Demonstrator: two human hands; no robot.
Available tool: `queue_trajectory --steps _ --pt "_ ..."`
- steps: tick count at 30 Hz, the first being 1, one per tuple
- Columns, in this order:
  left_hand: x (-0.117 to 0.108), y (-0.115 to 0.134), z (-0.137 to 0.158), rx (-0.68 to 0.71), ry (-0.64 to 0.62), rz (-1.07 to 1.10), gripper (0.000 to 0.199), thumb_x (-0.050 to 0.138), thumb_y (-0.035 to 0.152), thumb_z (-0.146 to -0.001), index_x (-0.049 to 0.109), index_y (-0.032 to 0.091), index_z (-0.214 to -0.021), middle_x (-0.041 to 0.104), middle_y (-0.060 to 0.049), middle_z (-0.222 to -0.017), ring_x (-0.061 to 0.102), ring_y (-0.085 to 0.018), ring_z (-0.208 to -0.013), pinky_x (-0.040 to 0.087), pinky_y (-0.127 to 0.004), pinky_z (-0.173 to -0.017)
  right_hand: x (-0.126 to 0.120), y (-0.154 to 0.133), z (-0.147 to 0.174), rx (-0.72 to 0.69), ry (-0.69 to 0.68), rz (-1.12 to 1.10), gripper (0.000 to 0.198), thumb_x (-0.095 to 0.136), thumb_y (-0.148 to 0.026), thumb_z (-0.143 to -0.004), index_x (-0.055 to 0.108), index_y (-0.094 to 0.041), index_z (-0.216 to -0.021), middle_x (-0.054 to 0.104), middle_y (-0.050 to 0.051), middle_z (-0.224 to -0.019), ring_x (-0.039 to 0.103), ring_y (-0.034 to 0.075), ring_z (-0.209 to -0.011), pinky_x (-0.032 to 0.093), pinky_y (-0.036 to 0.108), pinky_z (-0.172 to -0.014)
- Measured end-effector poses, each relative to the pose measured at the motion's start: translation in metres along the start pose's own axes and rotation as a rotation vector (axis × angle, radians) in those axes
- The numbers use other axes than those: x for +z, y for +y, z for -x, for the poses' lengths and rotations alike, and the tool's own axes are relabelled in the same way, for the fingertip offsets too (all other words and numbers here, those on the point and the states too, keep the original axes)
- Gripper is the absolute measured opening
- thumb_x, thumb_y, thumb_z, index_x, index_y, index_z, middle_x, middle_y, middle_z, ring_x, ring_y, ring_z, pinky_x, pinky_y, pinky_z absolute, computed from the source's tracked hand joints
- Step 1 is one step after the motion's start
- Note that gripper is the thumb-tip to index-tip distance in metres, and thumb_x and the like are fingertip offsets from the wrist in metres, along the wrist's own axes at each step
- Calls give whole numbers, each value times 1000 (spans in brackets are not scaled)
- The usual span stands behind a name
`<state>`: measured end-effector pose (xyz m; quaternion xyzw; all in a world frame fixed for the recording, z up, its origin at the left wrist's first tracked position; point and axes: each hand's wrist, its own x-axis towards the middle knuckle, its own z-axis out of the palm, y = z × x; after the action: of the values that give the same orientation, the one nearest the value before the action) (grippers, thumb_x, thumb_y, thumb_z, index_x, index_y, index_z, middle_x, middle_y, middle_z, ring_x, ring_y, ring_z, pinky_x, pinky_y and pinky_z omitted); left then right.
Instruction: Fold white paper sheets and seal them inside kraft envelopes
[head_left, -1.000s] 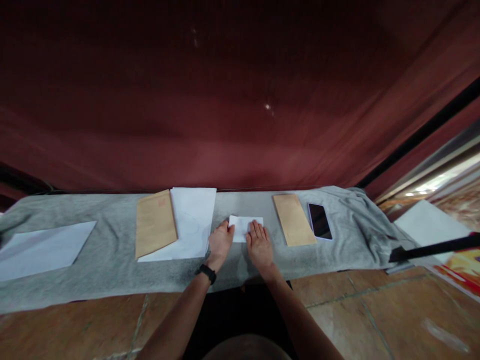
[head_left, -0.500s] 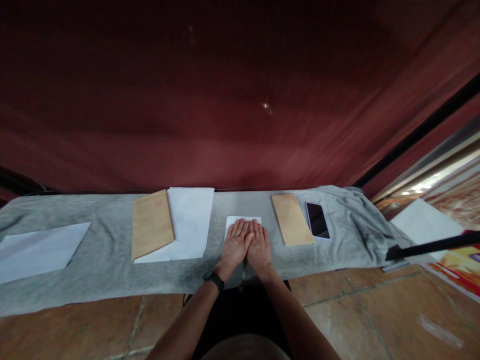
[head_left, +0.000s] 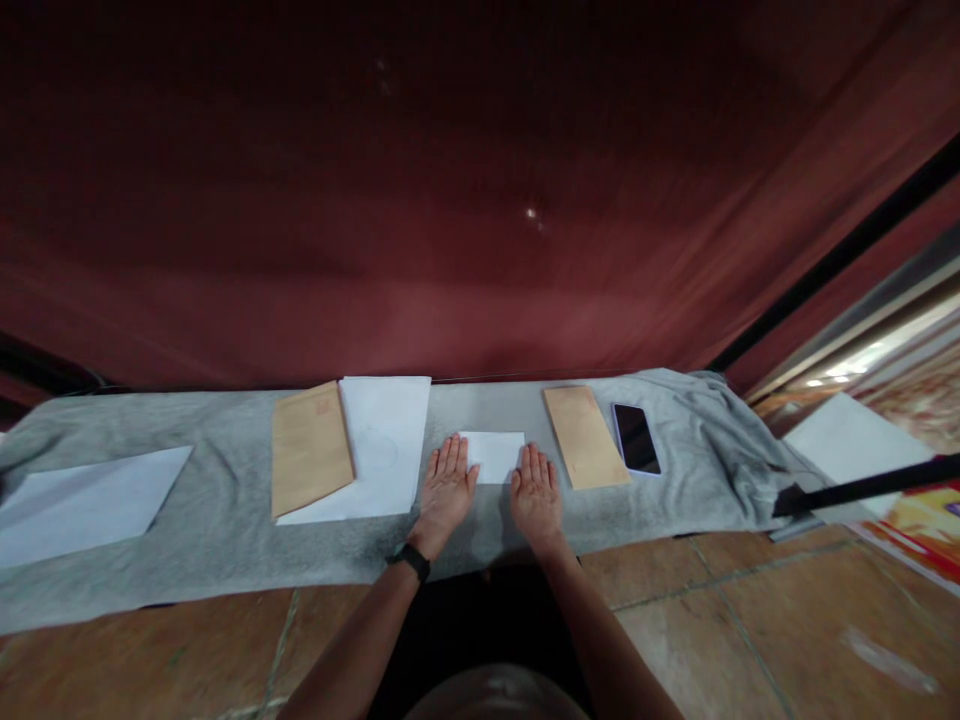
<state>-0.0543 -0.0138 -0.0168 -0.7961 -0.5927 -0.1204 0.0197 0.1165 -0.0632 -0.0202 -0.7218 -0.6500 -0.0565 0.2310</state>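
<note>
A small white folded paper [head_left: 495,456] lies flat on the grey cloth [head_left: 480,535] in front of me. My left hand [head_left: 445,490], with a dark watch on its wrist, rests flat at the paper's left edge, fingers stretched out. At the right edge lies my right hand [head_left: 537,497], also flat with straight fingers. Neither hand grips anything. Left of my left hand are larger white sheets [head_left: 394,440], partly covered by a brown envelope [head_left: 309,452]. Another brown envelope [head_left: 586,438] lies to the right of my right hand.
A phone [head_left: 636,440] with a dark screen lies beyond the right envelope. More white paper [head_left: 90,500] is at the far left. A dark red curtain [head_left: 465,250] hangs behind the cloth-covered surface. A black bar [head_left: 862,485] juts in at the right, above the tiled floor [head_left: 720,620].
My hands have parted from the middle of the small paper, the left sliding left and the right sliding right. The paper's middle is now uncovered.
</note>
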Motion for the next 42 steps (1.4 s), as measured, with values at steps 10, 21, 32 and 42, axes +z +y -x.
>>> queue_trajectory --steps 10,21,32,42 --pt "-1 1 1 -3 26 -19 61 29 40 -102 33 6 -153 34 -16 -159 29 -27 -149 23 -47 -122 -6 -7 -5 -65 -21 -71 52 32 -21 -101 38 -10 -152 36 15 -158 34 26 -147 33 48 -117" --pt "-15 4 4 75 -30 -68 56 36 24 -98 37 14 -153 31 -13 -161 28 -27 -149 23 -49 -122 6 -36 -17 -223 -206 -149 48 32 -32 -105 48 -12 -146 45 12 -153 39 23 -144 27 42 -121" --pt "-18 12 6 320 -20 -130 54 34 9 -91 50 11 -142 46 -13 -153 38 -23 -145 29 -43 -121 15 -12 -44 -144 -190 -60 50 36 -32 -104 44 -11 -149 43 16 -154 38 26 -144 29 46 -117" --pt "-19 21 4 424 -88 -111 54 33 4 -89 50 7 -141 50 -18 -149 43 -25 -142 33 -45 -119 10 -1 -58 -207 -191 -64 46 40 -27 -101 50 -12 -143 50 16 -150 42 26 -140 31 46 -116"
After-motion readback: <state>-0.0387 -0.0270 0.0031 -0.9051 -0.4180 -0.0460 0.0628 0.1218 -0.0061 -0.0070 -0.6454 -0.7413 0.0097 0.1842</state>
